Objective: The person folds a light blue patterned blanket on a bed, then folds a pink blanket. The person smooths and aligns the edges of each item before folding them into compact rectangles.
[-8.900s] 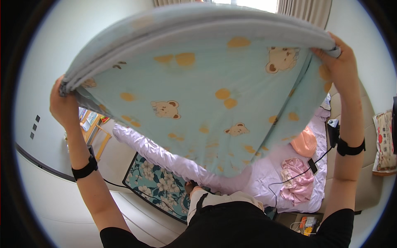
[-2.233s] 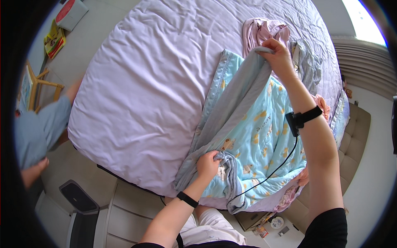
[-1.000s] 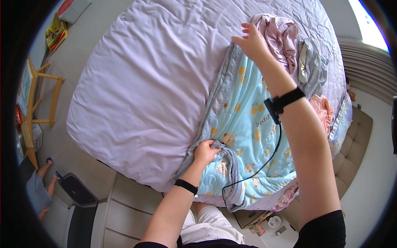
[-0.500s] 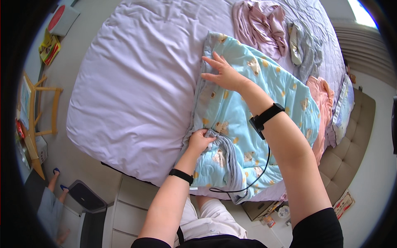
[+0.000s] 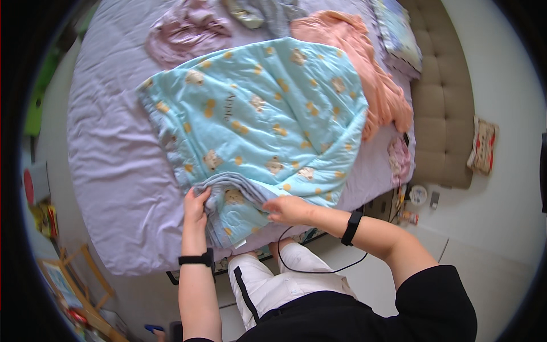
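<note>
A light blue quilt (image 5: 245, 114) printed with bears and yellow shapes lies spread over the bed. Its near edge is folded over, showing a grey border (image 5: 236, 181) that runs between my two hands. My left hand (image 5: 196, 206) is closed around the left end of this fold, thumb on top. At the fold's right end, my right hand (image 5: 289, 209) has its fingers bent in against the border, slightly blurred. A small white tag (image 5: 240, 244) sticks out from the quilt's near edge. Black bands circle both my wrists, and a dark cable hangs by the right one.
The bed wears a lilac sheet (image 5: 117, 188). Beyond the quilt lie a pink cloth (image 5: 188, 34), a grey cloth (image 5: 279, 17) and a peach cloth (image 5: 342, 34). A pillow (image 5: 396, 34) rests near the tufted headboard (image 5: 444, 102). At lower left stands a wooden easel (image 5: 74, 285).
My view has turned toward the headboard. My right hand has come back from the quilt's far side to the near grey fold. My left hand still holds the fold.
</note>
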`<action>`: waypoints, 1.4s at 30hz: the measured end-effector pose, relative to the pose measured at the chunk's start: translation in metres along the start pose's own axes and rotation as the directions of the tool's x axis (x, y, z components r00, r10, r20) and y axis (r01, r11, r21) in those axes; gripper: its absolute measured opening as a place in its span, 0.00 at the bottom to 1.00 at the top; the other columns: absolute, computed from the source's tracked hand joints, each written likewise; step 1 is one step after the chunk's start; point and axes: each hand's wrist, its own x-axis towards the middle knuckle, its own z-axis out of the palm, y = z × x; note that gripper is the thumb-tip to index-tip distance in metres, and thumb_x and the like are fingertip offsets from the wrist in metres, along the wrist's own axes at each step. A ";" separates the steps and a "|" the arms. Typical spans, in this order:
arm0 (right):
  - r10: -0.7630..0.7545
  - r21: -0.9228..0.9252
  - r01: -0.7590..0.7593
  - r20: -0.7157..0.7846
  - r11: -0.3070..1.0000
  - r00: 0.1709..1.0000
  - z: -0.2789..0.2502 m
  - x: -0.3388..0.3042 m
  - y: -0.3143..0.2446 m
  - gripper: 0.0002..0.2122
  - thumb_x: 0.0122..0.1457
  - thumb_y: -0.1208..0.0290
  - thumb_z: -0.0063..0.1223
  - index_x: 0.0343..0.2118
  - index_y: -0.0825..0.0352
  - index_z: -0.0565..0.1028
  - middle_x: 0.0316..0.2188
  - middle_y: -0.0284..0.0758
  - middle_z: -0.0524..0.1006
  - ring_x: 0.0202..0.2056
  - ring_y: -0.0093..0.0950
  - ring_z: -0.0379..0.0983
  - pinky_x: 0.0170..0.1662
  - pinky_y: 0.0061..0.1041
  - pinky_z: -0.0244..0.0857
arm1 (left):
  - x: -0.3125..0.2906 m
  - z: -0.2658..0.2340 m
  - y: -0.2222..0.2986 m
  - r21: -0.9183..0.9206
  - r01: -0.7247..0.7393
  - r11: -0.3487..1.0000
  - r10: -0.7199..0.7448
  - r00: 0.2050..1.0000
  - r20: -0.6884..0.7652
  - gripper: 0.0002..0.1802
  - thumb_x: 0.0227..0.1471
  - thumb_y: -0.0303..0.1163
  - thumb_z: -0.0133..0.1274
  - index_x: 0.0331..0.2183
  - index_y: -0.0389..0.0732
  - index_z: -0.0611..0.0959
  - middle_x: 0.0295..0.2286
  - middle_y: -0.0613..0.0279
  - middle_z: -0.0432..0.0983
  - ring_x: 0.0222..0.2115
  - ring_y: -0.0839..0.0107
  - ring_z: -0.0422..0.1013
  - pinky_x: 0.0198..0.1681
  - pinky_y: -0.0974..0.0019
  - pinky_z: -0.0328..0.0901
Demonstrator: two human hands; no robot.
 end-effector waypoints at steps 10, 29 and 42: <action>0.378 0.329 -0.310 -0.167 0.892 0.911 0.098 -0.115 0.091 0.13 0.56 0.63 0.54 0.40 0.63 0.79 0.38 0.40 0.80 0.43 0.40 0.76 0.48 0.36 0.68 | -0.090 0.008 0.030 0.150 0.036 0.988 -0.046 0.997 0.063 0.15 0.49 0.15 0.55 0.41 0.38 0.80 0.37 0.64 0.79 0.38 0.74 0.74 0.45 0.70 0.67; -0.361 -0.338 0.156 -0.713 0.928 0.602 0.051 0.044 0.088 0.16 0.52 0.76 0.50 0.46 0.61 0.75 0.41 0.35 0.77 0.49 0.37 0.70 0.57 0.39 0.55 | -0.208 0.061 0.010 0.836 0.189 0.515 -0.716 0.632 0.298 0.16 0.39 0.12 0.59 0.34 0.35 0.85 0.31 0.70 0.80 0.35 0.80 0.72 0.43 0.74 0.67; 0.018 0.403 0.334 -0.661 0.852 0.750 -0.020 -0.145 0.169 0.10 0.46 0.81 0.62 0.33 0.62 0.82 0.32 0.34 0.80 0.38 0.29 0.76 0.43 0.26 0.68 | -0.220 0.044 -0.013 0.880 0.175 0.442 -0.727 0.645 0.237 0.15 0.40 0.12 0.60 0.35 0.34 0.85 0.31 0.70 0.80 0.33 0.79 0.73 0.42 0.74 0.69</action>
